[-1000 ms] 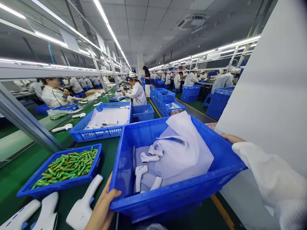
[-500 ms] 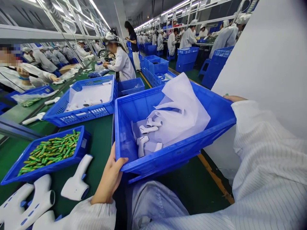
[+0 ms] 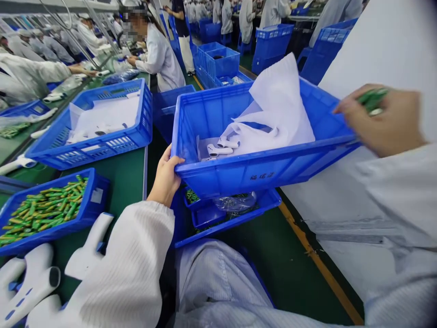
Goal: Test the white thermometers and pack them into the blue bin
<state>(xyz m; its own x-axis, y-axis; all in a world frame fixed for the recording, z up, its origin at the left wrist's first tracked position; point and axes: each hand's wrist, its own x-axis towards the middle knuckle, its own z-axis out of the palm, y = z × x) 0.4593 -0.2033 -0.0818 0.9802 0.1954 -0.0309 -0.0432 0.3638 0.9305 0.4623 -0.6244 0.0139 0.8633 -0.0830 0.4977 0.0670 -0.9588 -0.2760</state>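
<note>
"Green belt (image 3: 128,182), carrying what?"

"Blue tray (image 3: 97,196) heaped with green batteries (image 3: 44,212), near the belt's left side; beyond it, a blue crate (image 3: 102,148) lined with white sheet (image 3: 102,114)."

"And closest?"

"White housings (image 3: 32,284), lying bare on the belt, just below the tray."

- Free: a bare strip of green conveyor belt (image 3: 128,182) runs between the shallow blue plastic tray (image 3: 97,191) and the tilted blue plastic crate (image 3: 259,171).
- Blocked: a low blue plastic tray (image 3: 232,223) fills the space directly beneath the crate.
- Blocked: a white ribbed sleeve (image 3: 126,259) covers the belt's near end.
</note>
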